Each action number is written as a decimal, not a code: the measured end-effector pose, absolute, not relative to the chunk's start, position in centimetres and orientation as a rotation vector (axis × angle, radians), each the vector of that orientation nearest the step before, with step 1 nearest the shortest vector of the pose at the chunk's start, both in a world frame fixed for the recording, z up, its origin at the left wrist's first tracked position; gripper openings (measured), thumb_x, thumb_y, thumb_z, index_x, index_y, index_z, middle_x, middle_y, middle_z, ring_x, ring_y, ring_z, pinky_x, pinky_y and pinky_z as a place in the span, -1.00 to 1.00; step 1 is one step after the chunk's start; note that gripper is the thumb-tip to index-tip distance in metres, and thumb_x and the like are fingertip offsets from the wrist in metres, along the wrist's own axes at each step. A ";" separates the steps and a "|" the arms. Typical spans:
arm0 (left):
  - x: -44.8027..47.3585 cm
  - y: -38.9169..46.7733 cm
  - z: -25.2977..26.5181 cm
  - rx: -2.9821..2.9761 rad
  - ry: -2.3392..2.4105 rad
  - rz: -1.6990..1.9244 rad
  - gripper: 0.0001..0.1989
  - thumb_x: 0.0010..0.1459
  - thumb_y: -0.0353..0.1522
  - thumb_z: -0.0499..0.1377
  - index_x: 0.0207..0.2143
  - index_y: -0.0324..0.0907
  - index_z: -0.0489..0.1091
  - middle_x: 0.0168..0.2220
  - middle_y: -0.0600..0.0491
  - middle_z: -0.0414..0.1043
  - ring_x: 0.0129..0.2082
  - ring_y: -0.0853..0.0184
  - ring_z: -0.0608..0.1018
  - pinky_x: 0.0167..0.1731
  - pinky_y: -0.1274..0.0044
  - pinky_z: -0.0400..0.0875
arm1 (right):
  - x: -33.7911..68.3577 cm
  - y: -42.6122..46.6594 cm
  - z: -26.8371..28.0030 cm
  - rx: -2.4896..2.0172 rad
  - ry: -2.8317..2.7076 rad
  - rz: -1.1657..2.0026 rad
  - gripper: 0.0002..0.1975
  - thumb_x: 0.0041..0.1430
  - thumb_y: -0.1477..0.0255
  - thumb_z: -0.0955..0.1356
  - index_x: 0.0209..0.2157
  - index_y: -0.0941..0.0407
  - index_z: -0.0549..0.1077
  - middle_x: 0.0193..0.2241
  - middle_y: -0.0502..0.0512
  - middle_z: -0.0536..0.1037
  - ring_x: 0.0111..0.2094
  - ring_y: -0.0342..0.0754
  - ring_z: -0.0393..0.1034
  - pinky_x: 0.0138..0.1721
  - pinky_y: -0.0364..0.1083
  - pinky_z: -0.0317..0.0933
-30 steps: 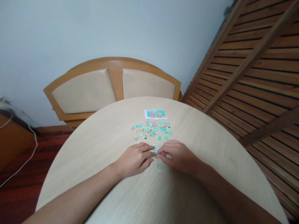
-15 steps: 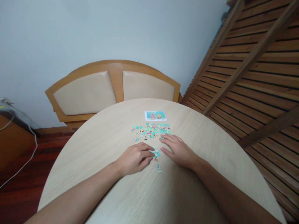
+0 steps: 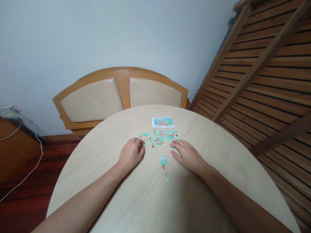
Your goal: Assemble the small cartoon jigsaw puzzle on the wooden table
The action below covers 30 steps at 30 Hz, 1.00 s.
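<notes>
My left hand [image 3: 131,152] is at the left edge of a spread of loose jigsaw pieces [image 3: 159,138]. Its thumb and fingertips close on one jigsaw piece [image 3: 144,146], which they mostly cover. My right hand [image 3: 188,156] rests on the table to the right, thumb apart from the fingers and nothing held. By its fingertips lies a teal bit of a piece, partly hidden. Between the hands, nearer to me, sits a small joined group of pieces [image 3: 163,160], with a separate greyish-green bit [image 3: 167,175] just below it.
The round pale wooden table [image 3: 136,200] carries a card with a cartoon picture [image 3: 163,122] behind the pieces. A padded bench back [image 3: 122,89] stands against the wall. Slatted wood [image 3: 267,74] leans at the right, and a white cable [image 3: 40,155] hangs at the left.
My left hand has left the joined group and moved left and away from me to a loose piece at the spread's edge. My right hand has barely moved.
</notes>
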<state>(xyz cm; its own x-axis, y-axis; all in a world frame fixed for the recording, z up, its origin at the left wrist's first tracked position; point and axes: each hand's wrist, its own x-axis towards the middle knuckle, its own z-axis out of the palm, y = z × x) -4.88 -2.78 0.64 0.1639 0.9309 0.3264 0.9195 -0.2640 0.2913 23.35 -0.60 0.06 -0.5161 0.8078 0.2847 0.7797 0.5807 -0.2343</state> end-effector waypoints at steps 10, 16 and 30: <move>-5.0 -2.7 1.3 2.344 1.920 0.599 -0.84 0.20 -0.42 0.12 -0.20 -0.19 0.47 -0.20 -0.07 0.51 -0.13 0.14 0.50 -0.13 0.38 0.41 | 25.1 0.4 -1.4 -1.224 -2.353 0.127 -0.72 0.35 0.39 0.26 -0.03 0.13 0.52 0.01 0.26 0.55 0.08 0.16 0.40 0.14 0.19 0.28; -5.1 -2.5 1.3 2.371 1.852 0.596 -0.83 0.28 -0.36 0.13 -0.18 -0.16 0.51 -0.17 -0.07 0.51 -0.11 0.12 0.49 -0.09 0.36 0.40 | 25.3 0.4 -1.4 -1.208 -2.345 0.141 -0.73 0.34 0.38 0.27 -0.03 0.11 0.51 0.01 0.26 0.55 0.08 0.15 0.41 0.13 0.20 0.29; -5.5 -2.0 0.6 2.285 1.556 0.690 -0.90 0.22 -0.45 0.15 -0.23 -0.16 0.46 -0.22 -0.01 0.54 -0.14 0.19 0.52 -0.08 0.38 0.40 | 25.5 0.3 -1.5 -1.206 -2.348 0.147 -0.74 0.33 0.39 0.28 -0.02 0.12 0.50 0.04 0.26 0.54 0.09 0.15 0.41 0.15 0.20 0.28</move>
